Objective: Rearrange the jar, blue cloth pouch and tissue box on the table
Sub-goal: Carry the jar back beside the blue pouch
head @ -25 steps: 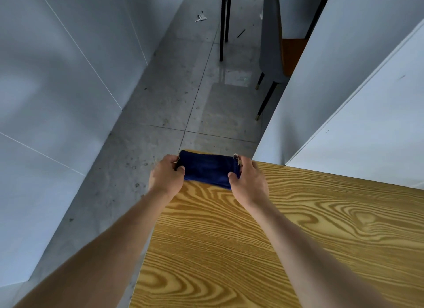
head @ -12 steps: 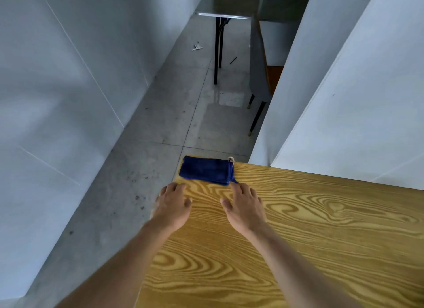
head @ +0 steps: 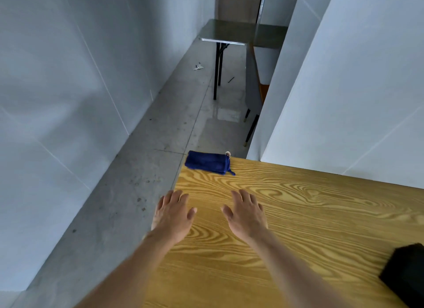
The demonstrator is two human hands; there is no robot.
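Observation:
The blue cloth pouch lies flat on the far left corner of the wooden table, a small ring at its right end. Both hands hover over the table nearer to me, apart from the pouch. My left hand is at the table's left edge with fingers spread and holds nothing. My right hand is palm down with fingers straight, also holding nothing. A black object, partly cut off, sits at the table's right edge. No jar is in view.
White partition walls stand to the left and behind the table on the right. Grey floor runs along the table's left side. A small dark table and a chair stand farther back.
Both hands let go of the blue pouch and drew back toward me, fingers spreading. The pouch stays on the far corner. The view tilted up and a black object came into view.

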